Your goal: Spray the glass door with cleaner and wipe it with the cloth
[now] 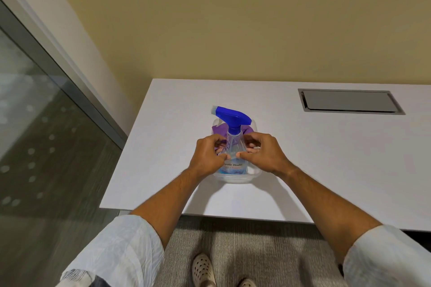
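- Left hand (208, 154) and right hand (262, 152) both curled fingers around the clear spray bottle (233, 147)
- Bottle stood upright in a clear tub (235, 179), blue nozzle pointing left toward the glass door (35, 123)
- Purple cloth (220, 128) lay behind it, tub on the white table (326, 158)

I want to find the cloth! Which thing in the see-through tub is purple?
The purple cloth, bunched at the back of the clear tub. The spray bottle in front of it is clear with a blue trigger top, and both hands hold it.
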Demonstrator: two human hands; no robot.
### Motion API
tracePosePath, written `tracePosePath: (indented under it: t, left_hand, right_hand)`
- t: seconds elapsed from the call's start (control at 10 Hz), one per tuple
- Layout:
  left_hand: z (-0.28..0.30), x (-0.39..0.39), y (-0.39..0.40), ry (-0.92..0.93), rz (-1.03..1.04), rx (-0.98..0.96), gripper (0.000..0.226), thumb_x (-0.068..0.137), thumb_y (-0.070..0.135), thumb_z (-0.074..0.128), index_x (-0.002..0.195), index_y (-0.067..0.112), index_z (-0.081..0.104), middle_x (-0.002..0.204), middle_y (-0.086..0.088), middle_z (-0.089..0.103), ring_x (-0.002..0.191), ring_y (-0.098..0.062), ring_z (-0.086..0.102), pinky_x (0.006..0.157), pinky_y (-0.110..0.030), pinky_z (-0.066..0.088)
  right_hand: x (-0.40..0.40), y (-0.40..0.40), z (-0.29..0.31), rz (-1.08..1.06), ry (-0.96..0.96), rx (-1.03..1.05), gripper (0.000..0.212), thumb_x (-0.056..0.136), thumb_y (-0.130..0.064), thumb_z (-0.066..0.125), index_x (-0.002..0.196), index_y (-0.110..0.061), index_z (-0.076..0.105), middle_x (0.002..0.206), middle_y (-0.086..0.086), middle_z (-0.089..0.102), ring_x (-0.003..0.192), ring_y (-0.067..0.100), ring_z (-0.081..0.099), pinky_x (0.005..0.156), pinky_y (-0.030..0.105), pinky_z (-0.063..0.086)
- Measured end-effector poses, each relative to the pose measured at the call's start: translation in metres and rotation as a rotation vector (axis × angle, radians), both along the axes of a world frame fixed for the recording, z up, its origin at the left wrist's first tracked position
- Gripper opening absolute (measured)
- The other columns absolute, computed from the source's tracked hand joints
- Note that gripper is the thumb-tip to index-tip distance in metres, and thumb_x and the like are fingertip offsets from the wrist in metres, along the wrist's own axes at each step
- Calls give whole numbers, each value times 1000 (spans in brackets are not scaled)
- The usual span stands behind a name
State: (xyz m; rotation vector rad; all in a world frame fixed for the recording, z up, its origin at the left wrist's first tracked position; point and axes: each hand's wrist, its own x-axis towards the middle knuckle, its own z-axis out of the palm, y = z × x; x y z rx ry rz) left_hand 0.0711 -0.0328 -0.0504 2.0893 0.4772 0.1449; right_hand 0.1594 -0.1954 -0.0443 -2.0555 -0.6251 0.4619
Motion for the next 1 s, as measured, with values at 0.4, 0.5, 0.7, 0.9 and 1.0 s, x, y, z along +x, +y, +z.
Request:
tracePosePath:
  t: [0.4,0.5,0.7,0.9,1.0]
  left_hand:
    - [-5,-5,-7,6,-40,3,45,72,6,81,112,14,62,99,7,62,86,-8,62,76,-12,50]
    - [-3,-9,-10,17,-34,0,48,74,4,79,117,12,61,103,6,62,92,-10,61,72,-8,46]
    - [1,-20,-13,20,-55,16,54,74,6,79,124,11,59,113,1,64,103,-16,62,79,-10,46]
    - [18,-38,-10,-47,-73,231,71,74,26,80,135,16,47,128,-5,57,106,-7,49,71,1,29]
    - [37,-46,-12,-108,-47,295,84,74,40,77,144,18,36,139,-6,49,116,-10,46,87,-6,32]
  right_hand:
    - [-3,-8,-7,43,-10,-15,51,70,-20,87,115,-16,64,107,-3,71,92,10,69,81,23,59]
    - [-6,-10,-10,54,-20,-13,49,70,-21,87,113,-20,63,103,-9,69,91,6,69,80,23,59]
    - [-16,-16,-10,50,-57,-9,55,70,-25,87,119,-23,61,104,-14,65,91,-3,65,86,23,57]
    - [-24,-28,6,41,-211,-3,77,71,-43,83,136,-21,49,129,-2,61,112,12,58,93,25,49]
    - [-28,-30,20,14,-310,-46,85,74,-51,78,144,-22,40,141,2,53,124,18,52,96,23,42]
